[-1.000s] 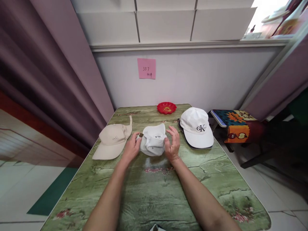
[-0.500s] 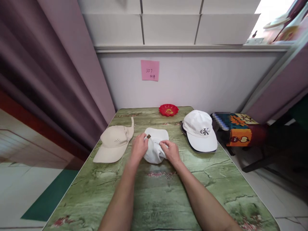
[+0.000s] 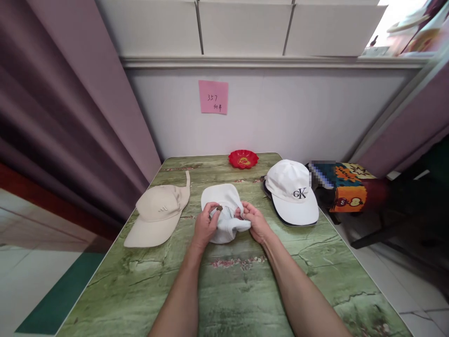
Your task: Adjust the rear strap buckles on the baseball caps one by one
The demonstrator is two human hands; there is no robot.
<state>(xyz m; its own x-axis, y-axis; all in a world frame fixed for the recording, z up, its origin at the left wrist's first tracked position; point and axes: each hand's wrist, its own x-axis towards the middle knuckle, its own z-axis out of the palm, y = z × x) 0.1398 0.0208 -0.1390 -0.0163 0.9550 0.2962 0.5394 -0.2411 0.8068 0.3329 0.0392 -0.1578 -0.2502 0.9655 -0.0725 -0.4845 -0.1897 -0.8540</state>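
A pale, whitish baseball cap (image 3: 221, 193) lies in the middle of the table, its brim pointing away from me and its crown crumpled toward me. My left hand (image 3: 206, 225) grips the cap's left edge beside a small brown tag or buckle. On the other side my right hand (image 3: 255, 222) has its fingers closed on the cap's right edge, with a fold of cloth bulging between the hands. To the left rests a beige cap (image 3: 159, 210) with its strap sticking up. A white cap with a CK logo (image 3: 291, 187) sits on the right, on top of a dark cap.
A red scalloped dish (image 3: 243, 159) stands at the table's far edge. Behind it a pink note (image 3: 213, 97) is stuck on the wall. The green marbled table (image 3: 238, 299) is flanked by a purple curtain (image 3: 91, 93) and a stool with a colourful cover (image 3: 351, 192).
My right hand has pulled its edge of the pale cap outward, and the crown has opened and folded. My left hand keeps its hold. The view has shifted slightly.
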